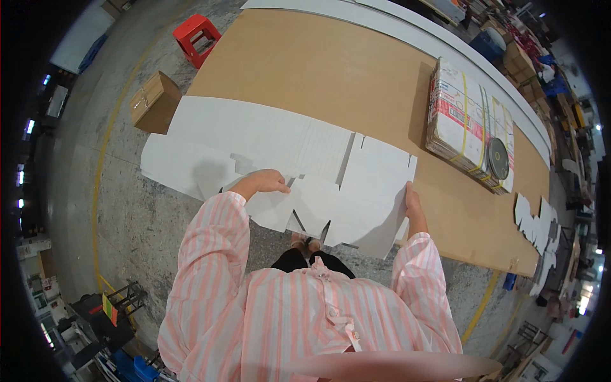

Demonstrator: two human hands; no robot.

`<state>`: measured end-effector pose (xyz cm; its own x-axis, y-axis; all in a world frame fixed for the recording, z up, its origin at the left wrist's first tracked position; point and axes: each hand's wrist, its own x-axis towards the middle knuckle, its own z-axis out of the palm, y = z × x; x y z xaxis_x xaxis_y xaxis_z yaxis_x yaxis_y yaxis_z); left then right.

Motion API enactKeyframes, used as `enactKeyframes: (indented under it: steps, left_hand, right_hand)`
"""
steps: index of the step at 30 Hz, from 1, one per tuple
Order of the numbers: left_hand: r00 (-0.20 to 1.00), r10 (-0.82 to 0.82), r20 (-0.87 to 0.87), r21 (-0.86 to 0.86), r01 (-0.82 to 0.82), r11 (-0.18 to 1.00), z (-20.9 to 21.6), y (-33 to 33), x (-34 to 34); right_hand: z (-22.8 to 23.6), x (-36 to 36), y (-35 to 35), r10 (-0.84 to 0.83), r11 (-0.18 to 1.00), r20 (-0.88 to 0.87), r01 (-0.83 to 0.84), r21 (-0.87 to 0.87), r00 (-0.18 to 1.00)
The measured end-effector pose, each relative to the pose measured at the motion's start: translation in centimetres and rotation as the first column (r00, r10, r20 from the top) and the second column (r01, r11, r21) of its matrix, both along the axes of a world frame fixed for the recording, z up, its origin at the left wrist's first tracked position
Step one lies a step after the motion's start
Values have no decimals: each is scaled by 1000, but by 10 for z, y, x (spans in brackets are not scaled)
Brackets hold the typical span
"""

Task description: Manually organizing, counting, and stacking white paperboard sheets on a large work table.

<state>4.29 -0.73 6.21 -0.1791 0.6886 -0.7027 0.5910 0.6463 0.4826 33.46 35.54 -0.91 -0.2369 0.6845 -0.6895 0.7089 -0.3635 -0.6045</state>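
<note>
A large white die-cut cardboard sheet [380, 191] lies before me, with slots and notched flaps along its near side. My left hand [262, 183] is on its middle-left part, fingers bent and closed at the edge of a cut-out flap. My right hand [414, 209] grips the sheet's right edge, the other fingers partly hidden by the hand. Left of and beyond it, more white cardboard [254, 124] spreads over the table, and whether it is the same piece I cannot tell. The near flaps hang past the table edge above my feet.
Brown board covers the table [318, 60]. A strapped stack of flat printed cartons [453, 121] stands at the right, with a dark round disc [498, 158] against it. White cut pieces [538, 223] lie at the far right. A brown box [156, 102] and red stool [196, 39] stand left.
</note>
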Motion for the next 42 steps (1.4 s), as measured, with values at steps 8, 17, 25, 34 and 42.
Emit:
enactKeyframes:
  steps: [8,17,25,34,42]
  left_hand:
    - [997,-23,-74,152,34,988,-9,-4,6]
    - [987,-53,-150,1,54,999,1,10,14]
    - [964,-203,-170,234,240,942,-109,-23,7]
    - [938,167,-303,749,126,650,13,-72,35]
    - [-46,777,628,592,-620,-515,-3,-217,-19]
  right_hand:
    - [-10,13,13,71,973,11,-72,219,997]
    - [78,-136,-149,634,722,-278,-424,547,721]
    - [88,-335,-357,526,517,-601,-787,-336,602]
    - [98,-329,-344,474,552,-589,-742,-380,654]
    - [85,-334,-357,429,582,-581,-703,-408,692]
